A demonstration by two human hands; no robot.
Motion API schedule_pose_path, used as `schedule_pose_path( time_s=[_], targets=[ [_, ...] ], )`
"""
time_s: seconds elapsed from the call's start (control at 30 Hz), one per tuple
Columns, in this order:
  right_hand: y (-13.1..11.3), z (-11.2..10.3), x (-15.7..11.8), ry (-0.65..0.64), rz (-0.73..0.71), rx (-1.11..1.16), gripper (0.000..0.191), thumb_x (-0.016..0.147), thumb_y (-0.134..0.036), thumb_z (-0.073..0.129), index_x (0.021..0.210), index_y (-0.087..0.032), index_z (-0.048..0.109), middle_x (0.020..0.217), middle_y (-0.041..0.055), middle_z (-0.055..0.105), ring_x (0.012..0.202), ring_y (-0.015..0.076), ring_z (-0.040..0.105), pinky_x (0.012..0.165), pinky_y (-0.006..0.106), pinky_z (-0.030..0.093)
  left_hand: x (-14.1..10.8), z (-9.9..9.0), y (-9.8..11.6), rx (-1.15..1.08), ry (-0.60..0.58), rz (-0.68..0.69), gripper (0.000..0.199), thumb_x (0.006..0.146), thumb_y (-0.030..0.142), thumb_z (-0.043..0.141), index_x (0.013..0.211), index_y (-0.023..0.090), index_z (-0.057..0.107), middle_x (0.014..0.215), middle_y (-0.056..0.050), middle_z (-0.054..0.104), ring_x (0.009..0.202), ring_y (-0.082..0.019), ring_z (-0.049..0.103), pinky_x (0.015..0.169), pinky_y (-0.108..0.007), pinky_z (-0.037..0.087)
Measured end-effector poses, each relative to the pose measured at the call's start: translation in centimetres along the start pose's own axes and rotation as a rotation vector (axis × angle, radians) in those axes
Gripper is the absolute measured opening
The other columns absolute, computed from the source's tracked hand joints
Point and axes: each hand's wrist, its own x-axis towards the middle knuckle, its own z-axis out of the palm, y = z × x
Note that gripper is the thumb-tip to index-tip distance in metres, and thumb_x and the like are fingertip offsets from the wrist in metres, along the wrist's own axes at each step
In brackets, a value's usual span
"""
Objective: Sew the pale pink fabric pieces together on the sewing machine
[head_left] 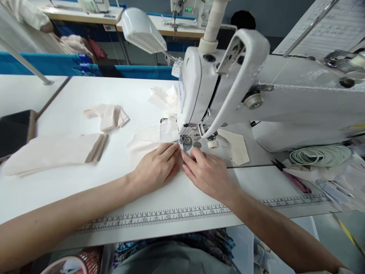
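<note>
"Looking down through the head view, what can't you make out?"

"I lose the edge of the pale cloth [142, 150] where the left hand [155, 167] covers it, and I can't pick out the needle tip by the presser foot [186, 144]. A dark, flat device [15, 131] is cut off at the left edge, a pink basket [93, 259] at the bottom."

"And where does the cloth lie from the hands?"

"On the table [119, 91], mostly left of the left hand and beyond it, leading towards the foot of the sewing machine [192, 87]. The right hand [209, 173] is just beside, its fingertips close to the left one's, right in front of the foot."

"Are they gripping it?"

"I can't tell. Both have bent fingers kept low, the left resting over the cloth; any pinch is hidden from me. A folded stack [57, 150] lies well apart, farther left."
</note>
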Motion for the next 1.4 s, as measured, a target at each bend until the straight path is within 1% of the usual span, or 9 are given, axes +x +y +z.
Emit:
schedule_pose_path(
  time_s=[0.13, 0.3, 0.47, 0.57, 0.67, 0.8, 1.1, 1.23, 1.4],
  targets=[
    [0.10, -0.02, 0.14, -0.013, 0.003, 0.002, 0.035, 0.102, -0.030, 0.044, 0.129, -0.016, 0.061, 0.094, 0.0064, 0.060, 0.067, 0.0149, 0.058, 0.060, 0.030, 0.041, 0.08, 0.10, -0.12, -0.040, 0.024, 0.000, 0.034, 0.096, 0.022, 0.042, 0.114, 0.003, 0.064, 0.125, -0.023, 0.061, 0.120, -0.031, 0.056, 0.097, -0.046, 0.056],
    [0.25, 0.10, 0.20, 0.019, 0.000, 0.010, 0.033, 0.102, -0.029, 0.046, 0.127, -0.015, 0.062, 0.093, 0.0065, 0.061, 0.070, 0.0147, 0.058, 0.061, 0.030, 0.039, 0.28, 0.21, -0.37, -0.083, 0.035, 0.011, 0.034, 0.094, 0.019, 0.046, 0.118, 0.003, 0.063, 0.127, -0.023, 0.061, 0.121, -0.033, 0.056, 0.098, -0.048, 0.055],
    [0.27, 0.20, 0.17, 0.068, -0.001, -0.002, 0.032, 0.101, -0.028, 0.048, 0.125, -0.015, 0.064, 0.094, 0.0059, 0.062, 0.070, 0.0147, 0.058, 0.062, 0.030, 0.039, 0.35, 0.25, -0.45, -0.056, 0.031, 0.032, 0.035, 0.093, 0.018, 0.045, 0.116, -0.001, 0.063, 0.125, -0.025, 0.061, 0.119, -0.033, 0.057, 0.098, -0.046, 0.055],
    [0.21, 0.17, 0.23, 0.086, -0.004, -0.007, 0.031, 0.101, -0.027, 0.047, 0.124, -0.015, 0.065, 0.092, 0.0050, 0.062, 0.068, 0.0142, 0.057, 0.060, 0.030, 0.039, 0.36, 0.32, -0.46, -0.071, 0.017, 0.014, 0.034, 0.093, 0.019, 0.046, 0.117, 0.001, 0.062, 0.127, -0.024, 0.061, 0.121, -0.033, 0.056, 0.098, -0.047, 0.056],
    [0.14, 0.11, 0.32, 0.082, -0.007, -0.011, 0.031, 0.101, -0.027, 0.046, 0.124, -0.015, 0.065, 0.089, 0.0045, 0.062, 0.067, 0.0144, 0.056, 0.060, 0.030, 0.039, 0.39, 0.38, -0.47, -0.061, 0.006, 0.014, 0.033, 0.094, 0.020, 0.044, 0.114, 0.002, 0.064, 0.128, -0.024, 0.060, 0.121, -0.032, 0.056, 0.098, -0.047, 0.055],
    [0.08, 0.07, 0.32, 0.076, -0.007, -0.020, 0.031, 0.101, -0.026, 0.047, 0.123, -0.015, 0.065, 0.088, 0.0046, 0.061, 0.067, 0.0144, 0.056, 0.060, 0.030, 0.038, 0.44, 0.40, -0.48, -0.027, 0.017, 0.034, 0.034, 0.095, 0.020, 0.043, 0.112, -0.001, 0.064, 0.127, -0.025, 0.061, 0.120, -0.032, 0.057, 0.099, -0.045, 0.054],
    [0.36, 0.16, 0.32, 0.046, -0.037, -0.016, 0.032, 0.101, -0.027, 0.049, 0.126, -0.013, 0.062, 0.094, 0.0068, 0.062, 0.069, 0.0145, 0.058, 0.060, 0.029, 0.039, 0.33, 0.42, -0.57, 0.027, 0.078, 0.078, 0.032, 0.093, 0.020, 0.048, 0.109, -0.002, 0.066, 0.123, -0.025, 0.063, 0.117, -0.033, 0.058, 0.095, -0.043, 0.057],
    [0.51, 0.29, 0.46, 0.034, -0.055, -0.025, 0.033, 0.101, -0.027, 0.048, 0.127, -0.012, 0.062, 0.098, 0.0083, 0.064, 0.071, 0.0151, 0.059, 0.060, 0.030, 0.040, 0.30, 0.42, -0.65, 0.017, 0.061, 0.072, 0.033, 0.091, 0.019, 0.050, 0.113, -0.002, 0.064, 0.124, -0.025, 0.062, 0.118, -0.033, 0.057, 0.095, -0.044, 0.057],
    [0.59, 0.37, 0.63, 0.061, -0.059, -0.034, 0.034, 0.100, -0.026, 0.048, 0.126, -0.010, 0.063, 0.097, 0.0079, 0.065, 0.069, 0.0151, 0.060, 0.059, 0.030, 0.040, 0.49, 0.39, -0.74, 0.017, 0.098, 0.088, 0.034, 0.092, 0.018, 0.049, 0.115, -0.003, 0.064, 0.121, -0.024, 0.063, 0.115, -0.032, 0.058, 0.094, -0.043, 0.057]
  ],
)
